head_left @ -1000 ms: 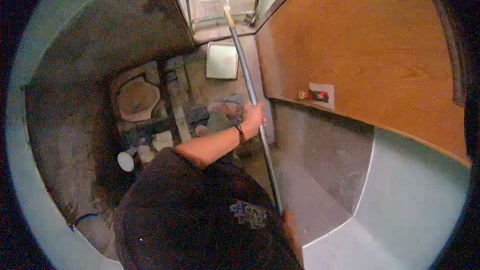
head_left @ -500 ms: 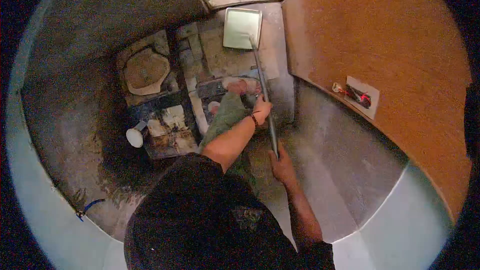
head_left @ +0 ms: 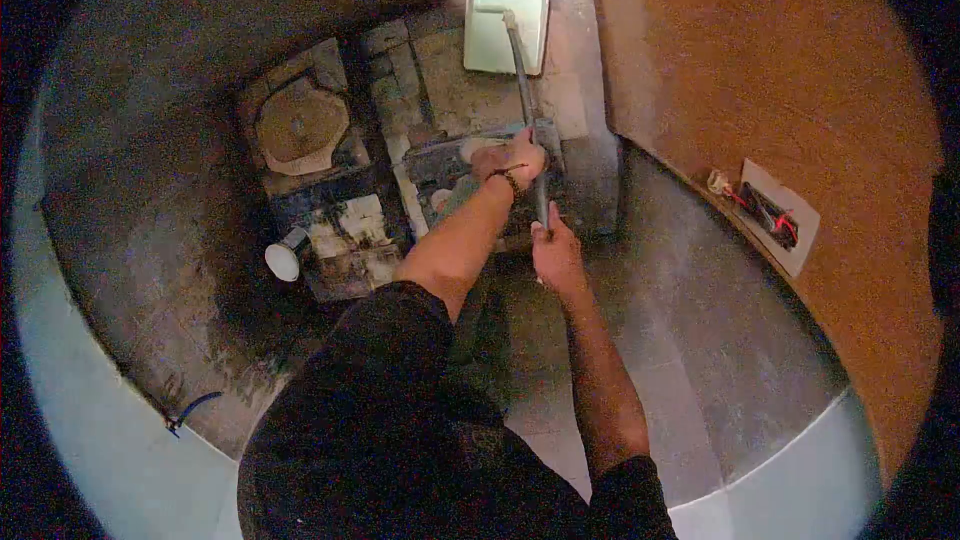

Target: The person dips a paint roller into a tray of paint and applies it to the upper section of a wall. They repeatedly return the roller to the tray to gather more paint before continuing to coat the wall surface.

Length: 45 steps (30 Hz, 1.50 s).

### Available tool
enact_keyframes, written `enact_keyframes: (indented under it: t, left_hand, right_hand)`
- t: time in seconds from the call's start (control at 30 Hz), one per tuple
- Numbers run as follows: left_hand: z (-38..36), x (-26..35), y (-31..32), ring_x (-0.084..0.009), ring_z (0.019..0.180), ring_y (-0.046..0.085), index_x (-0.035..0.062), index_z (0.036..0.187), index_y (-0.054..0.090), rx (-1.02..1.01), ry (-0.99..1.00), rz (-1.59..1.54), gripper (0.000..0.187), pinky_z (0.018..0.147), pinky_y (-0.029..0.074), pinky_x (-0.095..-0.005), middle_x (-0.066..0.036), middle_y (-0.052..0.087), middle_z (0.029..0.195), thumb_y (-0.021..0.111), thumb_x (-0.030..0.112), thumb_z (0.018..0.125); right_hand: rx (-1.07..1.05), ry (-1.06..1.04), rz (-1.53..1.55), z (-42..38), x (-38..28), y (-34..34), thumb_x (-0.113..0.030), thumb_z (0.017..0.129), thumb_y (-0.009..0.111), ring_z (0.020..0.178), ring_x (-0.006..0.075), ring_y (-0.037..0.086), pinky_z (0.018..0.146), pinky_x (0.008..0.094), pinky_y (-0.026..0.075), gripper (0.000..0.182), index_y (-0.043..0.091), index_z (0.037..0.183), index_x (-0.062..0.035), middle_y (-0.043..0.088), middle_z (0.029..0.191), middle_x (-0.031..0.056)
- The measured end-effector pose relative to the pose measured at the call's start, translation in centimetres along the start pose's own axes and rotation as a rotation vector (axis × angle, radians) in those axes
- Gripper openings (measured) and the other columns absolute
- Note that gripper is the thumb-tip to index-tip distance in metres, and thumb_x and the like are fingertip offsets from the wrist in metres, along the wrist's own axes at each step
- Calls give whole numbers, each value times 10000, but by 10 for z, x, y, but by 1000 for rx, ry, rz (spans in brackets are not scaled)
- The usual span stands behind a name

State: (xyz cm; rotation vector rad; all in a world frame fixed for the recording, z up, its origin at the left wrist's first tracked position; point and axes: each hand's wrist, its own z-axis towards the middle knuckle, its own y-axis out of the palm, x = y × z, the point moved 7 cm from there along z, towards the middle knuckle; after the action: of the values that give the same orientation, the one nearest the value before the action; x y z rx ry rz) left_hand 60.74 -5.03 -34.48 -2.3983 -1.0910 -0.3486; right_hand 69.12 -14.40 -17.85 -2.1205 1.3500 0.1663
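Note:
A long grey pole runs from the paint tray up to my hands. My left hand, with a dark bracelet at the wrist, is wrapped round the middle of the pole. Lower down, my right hand is closed round the pole's near end. At the far end a paint roller lies in the upper part of the tray, which is white with pale paint in it.
A squat toilet pan is set in the floor at left. Below it lies a white round-ended pipe. An open wall box with wires is in the orange-brown wall at right. A blue tube sticks out at lower left.
Both hands and the pole have moved forward, away from my body. The roller has gone from the tray's lower part to its upper part. The view has shifted slightly.

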Motion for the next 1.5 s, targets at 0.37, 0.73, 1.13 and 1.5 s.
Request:
enact_keyframes:
  t: [0.37,0.73,1.13,1.5]
  left_hand:
    - [52,-13,35,-220,741,596,51,1358,336,6,229,-51,619,701,493,-353,-101,639,861,588,177,806]
    - [22,2,35,-252,763,613,39,1265,461,-191,241,-283,497,700,497,-368,-159,642,850,588,205,814]
    - [-47,-53,57,-358,698,595,44,1118,567,-46,221,-64,378,609,469,-433,-190,605,771,578,163,760]
    - [-87,-64,62,-374,766,626,102,1127,559,-172,256,140,344,664,506,-453,-184,639,804,536,182,793]
  right_hand:
    - [-22,96,83,16,1,-6,-261,893,499,1007,392,582,879,392,446,536,367,1368,-49,593,1081,257]
    - [-51,84,6,10,8,-5,-253,902,488,1005,404,580,872,409,450,550,317,1395,-77,571,1097,284]
    - [33,-58,45,-63,71,26,-231,912,484,876,421,607,743,459,484,534,312,1403,-110,596,998,282]
    - [-114,192,-75,-106,78,38,-206,911,482,828,420,595,714,468,473,578,244,1432,-126,593,958,269]
